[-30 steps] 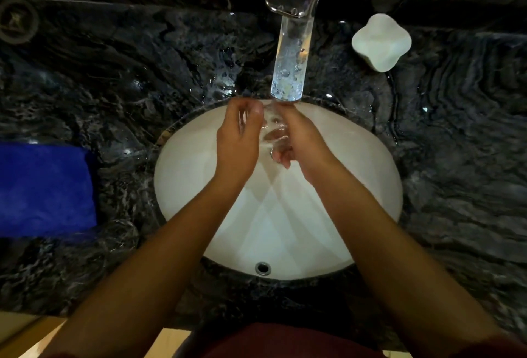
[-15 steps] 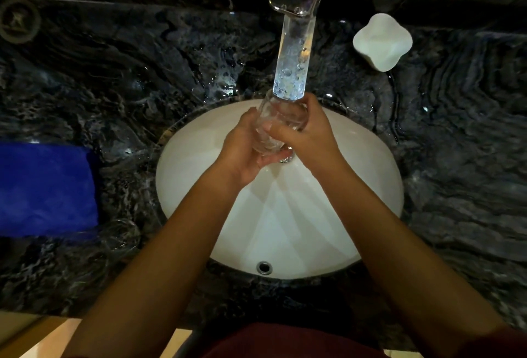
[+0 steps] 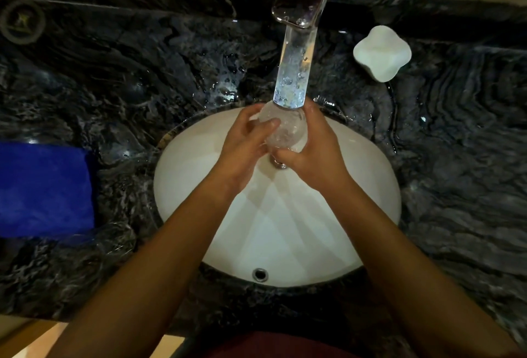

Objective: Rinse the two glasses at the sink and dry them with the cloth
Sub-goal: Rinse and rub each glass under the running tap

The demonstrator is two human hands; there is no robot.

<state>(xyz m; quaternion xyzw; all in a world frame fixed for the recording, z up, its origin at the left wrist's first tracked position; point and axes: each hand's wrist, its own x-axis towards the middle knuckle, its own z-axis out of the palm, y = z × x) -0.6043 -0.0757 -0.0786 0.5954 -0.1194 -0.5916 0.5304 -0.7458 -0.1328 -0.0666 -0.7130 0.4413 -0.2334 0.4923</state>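
A clear glass (image 3: 285,129) is held upright over the white sink (image 3: 370,186), its mouth under the water stream (image 3: 293,72) from the chrome tap (image 3: 302,1). My left hand (image 3: 242,152) grips its left side, with the thumb over the rim. On the glass's right side and base, my right hand (image 3: 316,155) wraps around it. Water fills the glass. A second clear glass (image 3: 117,233) is faintly visible on the counter by the cloth's near right corner. The folded blue cloth (image 3: 42,189) lies on the counter at the left.
The dark marble counter (image 3: 456,158) is wet around the basin. A white lobed soap dish (image 3: 382,55) sits right of the tap. A round metal fitting (image 3: 21,22) is at the far left back. The overflow hole (image 3: 260,274) is at the basin's near edge.
The glass went from lying between my hands below the stream to standing mouth-up under it. Both hands shifted their grip around it and rose slightly toward the tap.
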